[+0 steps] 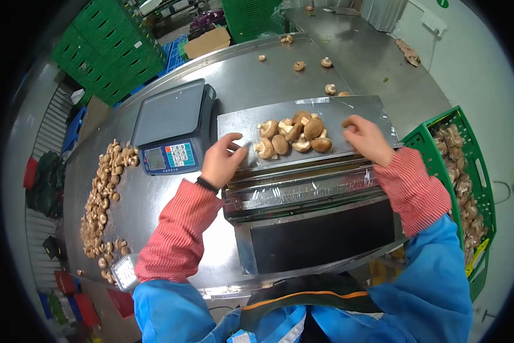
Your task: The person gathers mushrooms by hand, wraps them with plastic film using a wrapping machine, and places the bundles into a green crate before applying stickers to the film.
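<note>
Several brown mushrooms (294,134) lie in a loose pile on the metal plate (234,123) of a wrapping machine. My left hand (222,162) is at the plate's left side, its fingers bent but apart, close to the pile and not touching it. At the right of the pile, my right hand (366,138) has its fingertips pressed together over the plate; whatever is between them is too small to make out. Shiny clear film (302,191) stretches along the machine's front slot, above a black panel (325,235).
A scale (174,123) stands left of the plate. Many mushrooms (102,188) spread along the table's left side; a few loose ones (299,66) lie behind. At the right is a green crate (480,166) of bagged mushrooms. Green crates (105,48) are stacked at the back left.
</note>
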Available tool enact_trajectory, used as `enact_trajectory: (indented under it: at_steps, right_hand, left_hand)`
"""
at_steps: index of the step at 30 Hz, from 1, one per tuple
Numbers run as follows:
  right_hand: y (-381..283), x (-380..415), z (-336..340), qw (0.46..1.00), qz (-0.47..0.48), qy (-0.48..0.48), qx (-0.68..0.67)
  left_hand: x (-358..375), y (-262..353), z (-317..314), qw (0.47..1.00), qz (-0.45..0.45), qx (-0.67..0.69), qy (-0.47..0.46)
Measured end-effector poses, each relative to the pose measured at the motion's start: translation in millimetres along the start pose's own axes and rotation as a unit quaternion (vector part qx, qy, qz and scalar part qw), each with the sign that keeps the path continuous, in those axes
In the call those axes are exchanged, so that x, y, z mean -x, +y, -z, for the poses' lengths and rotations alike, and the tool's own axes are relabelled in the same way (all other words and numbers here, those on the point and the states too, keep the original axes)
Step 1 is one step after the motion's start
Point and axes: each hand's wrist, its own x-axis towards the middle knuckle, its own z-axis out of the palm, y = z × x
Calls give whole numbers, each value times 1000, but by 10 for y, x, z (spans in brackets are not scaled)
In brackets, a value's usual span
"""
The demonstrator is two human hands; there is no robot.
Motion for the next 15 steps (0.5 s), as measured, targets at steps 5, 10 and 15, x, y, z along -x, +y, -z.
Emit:
enact_trajectory:
  at_steps: [5, 10, 15]
  right_hand:
    - [-47, 759, 705, 879, 251, -27, 404]
    - [4, 739, 630, 797, 394, -87, 451]
    - [47, 703, 214, 846, 451, -51, 281]
  left_hand:
    - [691, 146, 389, 910, -234, -316, -128]
    - [619, 229, 168, 810, -321, -465, -160]
    - [640, 100, -7, 822, -414, -388, -42]
